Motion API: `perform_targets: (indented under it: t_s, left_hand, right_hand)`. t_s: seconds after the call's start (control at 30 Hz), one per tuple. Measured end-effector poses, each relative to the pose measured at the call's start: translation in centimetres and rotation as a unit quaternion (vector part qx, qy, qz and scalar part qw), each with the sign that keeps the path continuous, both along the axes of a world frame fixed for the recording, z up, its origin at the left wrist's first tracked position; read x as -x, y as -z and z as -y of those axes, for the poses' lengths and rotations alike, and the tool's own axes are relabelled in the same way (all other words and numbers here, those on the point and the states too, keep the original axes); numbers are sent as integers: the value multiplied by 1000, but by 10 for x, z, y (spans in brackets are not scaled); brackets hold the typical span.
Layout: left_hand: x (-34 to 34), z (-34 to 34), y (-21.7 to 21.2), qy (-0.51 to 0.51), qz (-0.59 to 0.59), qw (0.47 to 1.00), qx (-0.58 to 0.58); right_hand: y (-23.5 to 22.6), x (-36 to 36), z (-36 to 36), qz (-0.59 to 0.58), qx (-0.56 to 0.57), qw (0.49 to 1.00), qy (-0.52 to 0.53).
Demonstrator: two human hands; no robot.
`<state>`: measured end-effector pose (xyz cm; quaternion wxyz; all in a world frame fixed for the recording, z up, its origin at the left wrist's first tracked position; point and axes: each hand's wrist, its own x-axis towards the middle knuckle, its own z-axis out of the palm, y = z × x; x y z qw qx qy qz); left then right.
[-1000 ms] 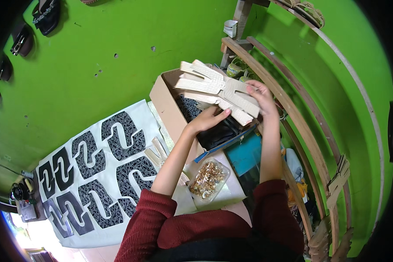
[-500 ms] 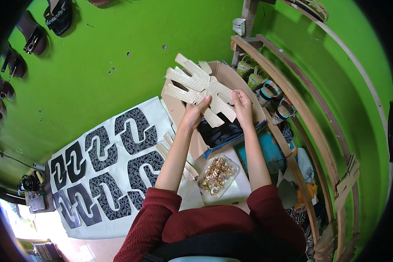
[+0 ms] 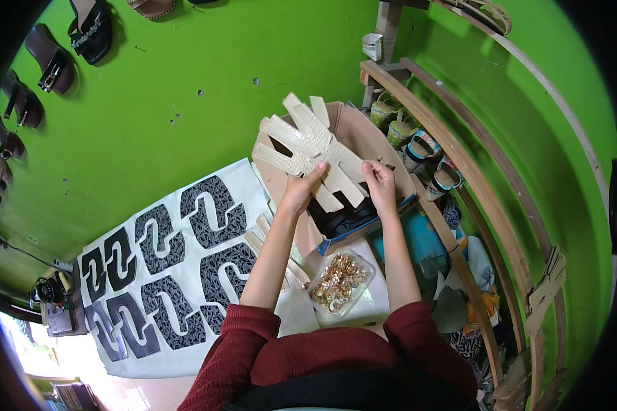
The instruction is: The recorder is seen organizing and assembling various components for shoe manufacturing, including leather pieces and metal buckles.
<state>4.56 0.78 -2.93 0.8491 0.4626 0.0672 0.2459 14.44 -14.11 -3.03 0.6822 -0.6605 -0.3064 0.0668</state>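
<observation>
Over an open cardboard box, I hold several cream shoe-upper pieces (image 3: pixel 308 142) with a crocodile-like texture, cut into strap shapes and fanned across each other. My left hand (image 3: pixel 302 190) is closed on their near left edge, thumb on top. With fingers pinched, my right hand (image 3: pixel 380 183) grips the right end of a piece. The cardboard box (image 3: pixel 275 179) has dark items inside, partly hidden by the pieces and my hands. Just nearer to me stands a clear plastic container (image 3: pixel 317 301) full of gold-coloured metal bits.
On the left, a white-covered table (image 3: pixel 185 270) bears several black patterned S-shaped cutouts (image 3: pixel 216 209). Cream strips (image 3: pixel 291 274) lie beside the container. A wooden rack (image 3: pixel 452 123) with small woven sandals (image 3: pixel 418 147) runs along the right. Dark sandals (image 3: pixel 51 61) hang on the green wall.
The cream pieces have come slightly down and nearer in the picture, and their strips fan differently. Both hands keep their hold. The whole view has shifted a little.
</observation>
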Motion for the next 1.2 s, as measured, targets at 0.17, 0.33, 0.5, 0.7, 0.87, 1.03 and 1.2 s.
perform_targets:
  t_s: [0.17, 0.33, 0.5, 0.7, 0.87, 1.03, 1.2]
  left_hand:
    - [-4, 6, 5, -28, -6, 1000, -10]
    - [-1, 8, 6, -48, -25, 998, -8]
    - [-4, 7, 11, -64, -40, 997, -22]
    - [-11, 13, 14, -126, -18, 989, -74]
    - [-4, 10, 17, -153, -2, 987, -51]
    - [7, 10, 2, -94, -30, 989, -112]
    - [6, 11, 6, -44, -65, 982, -171]
  right_hand:
    - [-2, -2, -2, -100, -135, 985, -40]
    - [-9, -7, 6, -296, -295, 908, -39]
    - [-13, -5, 7, -293, -367, 866, -172]
    - [0, 2, -7, 3, -54, 993, 104]
    - [6, 3, -1, -4, -7, 1000, 30]
    - [-30, -5, 12, -154, 17, 966, -205]
    - [-30, -9, 0, -79, 88, 971, -208]
